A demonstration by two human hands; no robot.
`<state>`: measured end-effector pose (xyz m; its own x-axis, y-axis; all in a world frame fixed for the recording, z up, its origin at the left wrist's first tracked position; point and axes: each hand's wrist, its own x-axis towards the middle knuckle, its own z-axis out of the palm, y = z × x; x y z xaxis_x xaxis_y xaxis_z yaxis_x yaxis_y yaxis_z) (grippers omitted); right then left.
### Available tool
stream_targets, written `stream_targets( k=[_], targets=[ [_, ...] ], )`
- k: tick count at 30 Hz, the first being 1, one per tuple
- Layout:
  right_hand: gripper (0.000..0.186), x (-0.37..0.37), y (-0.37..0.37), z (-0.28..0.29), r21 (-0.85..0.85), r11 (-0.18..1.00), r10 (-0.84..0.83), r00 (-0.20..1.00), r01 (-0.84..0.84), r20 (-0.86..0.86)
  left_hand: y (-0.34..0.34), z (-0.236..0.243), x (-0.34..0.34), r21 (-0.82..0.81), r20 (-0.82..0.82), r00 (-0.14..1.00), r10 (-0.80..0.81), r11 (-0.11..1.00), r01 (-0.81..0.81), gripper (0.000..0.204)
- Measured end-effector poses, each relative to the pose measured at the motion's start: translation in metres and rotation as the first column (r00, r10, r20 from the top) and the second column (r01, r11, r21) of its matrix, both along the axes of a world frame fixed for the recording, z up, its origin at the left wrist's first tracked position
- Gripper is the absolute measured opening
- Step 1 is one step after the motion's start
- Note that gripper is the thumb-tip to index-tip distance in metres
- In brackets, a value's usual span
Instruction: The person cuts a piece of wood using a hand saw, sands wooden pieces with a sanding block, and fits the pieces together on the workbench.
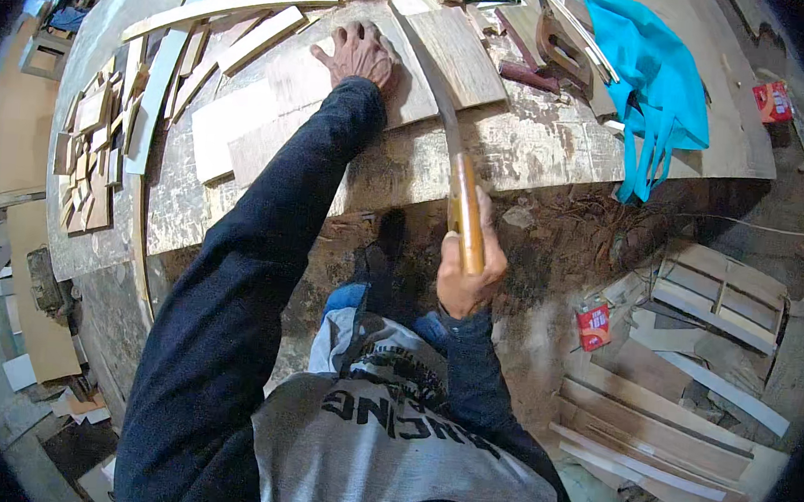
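Observation:
My right hand [472, 274] is wrapped around the wooden handle of a handsaw [468, 204]. Its long, narrow blade runs away from me over the table, along the right edge of a pale wooden board [413, 90]. On that board my left hand [361, 56] lies flat with its fingers spread. Just right of the blade is another flat wooden board [469, 63]. Whether the blade's teeth touch wood cannot be made out from above. Nearer my left forearm lie a pale panel [227, 129] and a greyer one, partly hidden by the sleeve.
The worn worktable [542, 153] holds a heap of wood offcuts [89, 151] at left and a long curved strip [232, 11] at the back. A turquoise bag [661, 73] hangs over its right edge. Wooden frames [720, 285] and slats [653, 426] lie on the floor at right.

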<state>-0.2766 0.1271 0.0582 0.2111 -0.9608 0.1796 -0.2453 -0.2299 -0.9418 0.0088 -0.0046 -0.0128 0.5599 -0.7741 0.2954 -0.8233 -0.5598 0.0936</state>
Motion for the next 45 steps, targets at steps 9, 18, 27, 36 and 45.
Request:
stream_targets(
  k=[9, 18, 27, 36, 45],
  targets=[
    [0.057, -0.022, -0.017, 0.006, 0.030, 0.974, 0.225, 0.974, -0.225, 0.010, -0.004, 0.001, 0.001, -0.076, -0.054, 0.997, 0.057, 0.995, -0.061, 0.042],
    [0.054, -0.024, -0.007, 0.026, 0.166, 0.956, 0.246, 0.969, -0.241, -0.011, 0.002, 0.007, 0.011, -0.073, -0.098, 0.994, 0.038, 0.996, -0.046, 0.053],
    [0.052, -0.027, 0.014, 0.023, 0.070, 0.980, 0.186, 0.982, -0.189, 0.037, -0.014, -0.006, 0.110, 0.293, -0.334, 0.937, -0.101, 0.934, 0.205, 0.048],
    [0.049, -0.047, 0.017, 0.011, -0.026, 0.990, 0.143, 0.989, -0.142, 0.048, -0.005, 0.035, 0.086, 0.059, -0.473, 0.794, -0.383, 0.885, 0.462, 0.050],
    [0.049, -0.078, 0.037, 0.021, -0.034, 0.992, 0.125, 0.986, -0.122, 0.109, -0.005, 0.115, 0.095, 0.192, -0.270, 0.899, -0.345, 0.896, 0.401, 0.034]
  ],
)
